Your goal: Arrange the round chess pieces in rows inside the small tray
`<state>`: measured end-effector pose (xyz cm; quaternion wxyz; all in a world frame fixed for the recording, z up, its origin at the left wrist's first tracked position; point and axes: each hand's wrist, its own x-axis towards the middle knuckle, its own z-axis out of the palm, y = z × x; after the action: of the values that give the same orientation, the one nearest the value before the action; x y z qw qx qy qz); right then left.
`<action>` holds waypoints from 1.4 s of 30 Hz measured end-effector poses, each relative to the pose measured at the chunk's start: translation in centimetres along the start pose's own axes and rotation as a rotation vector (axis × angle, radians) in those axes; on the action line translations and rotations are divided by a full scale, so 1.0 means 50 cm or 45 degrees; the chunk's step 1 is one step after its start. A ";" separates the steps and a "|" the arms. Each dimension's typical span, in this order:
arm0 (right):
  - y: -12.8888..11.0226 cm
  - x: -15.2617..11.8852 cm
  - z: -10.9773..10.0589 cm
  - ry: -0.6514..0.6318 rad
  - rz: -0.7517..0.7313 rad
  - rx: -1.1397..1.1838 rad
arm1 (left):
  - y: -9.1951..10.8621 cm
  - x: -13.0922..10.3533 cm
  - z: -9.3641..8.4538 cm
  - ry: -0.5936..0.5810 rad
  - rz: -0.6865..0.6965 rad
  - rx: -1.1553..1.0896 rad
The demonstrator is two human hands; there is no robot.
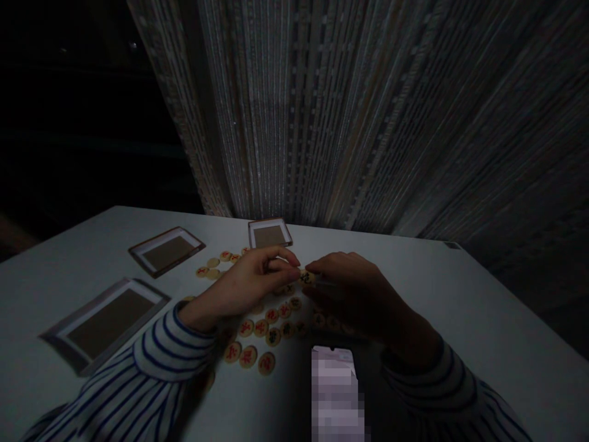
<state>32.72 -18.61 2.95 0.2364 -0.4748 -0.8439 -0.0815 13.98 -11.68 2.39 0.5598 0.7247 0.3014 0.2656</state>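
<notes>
In the head view, a round wooden xiangqi piece [306, 277] with a black character shows between my two hands. My left hand [257, 275] is closed, its thumb and fingertips pinching at the left edge of this piece. My right hand [350, 287] comes from the other side, thumb and fingers apart around the piece's right; whether it touches the piece is hard to make out. Below the hands lie rows of pieces, among them a red-marked piece [266, 363] and a black-marked piece [273, 336]. Several pieces are partly hidden by my hands and shadow.
Three shallow framed trays or lids stand on the white table [460, 319]: one near left [105, 322], one farther left [166, 250], one at the back [270, 233]. A lit phone [335, 393] lies in front. A striped curtain [322, 123] hangs behind. The room is dim.
</notes>
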 end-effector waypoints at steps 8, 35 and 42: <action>-0.001 0.001 -0.004 -0.084 0.039 0.027 | -0.002 0.002 0.005 -0.020 0.009 0.021; 0.074 -0.040 -0.037 -0.604 0.328 -0.231 | -0.015 -0.002 0.025 -0.033 0.177 0.749; 0.085 -0.044 -0.026 -0.645 0.325 -0.164 | -0.021 -0.004 0.023 -0.041 0.185 0.779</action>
<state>37.68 -18.49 2.64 -0.0044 -0.5963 -0.8026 0.0166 14.55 -12.38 1.09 0.3000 0.8832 0.3060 0.1904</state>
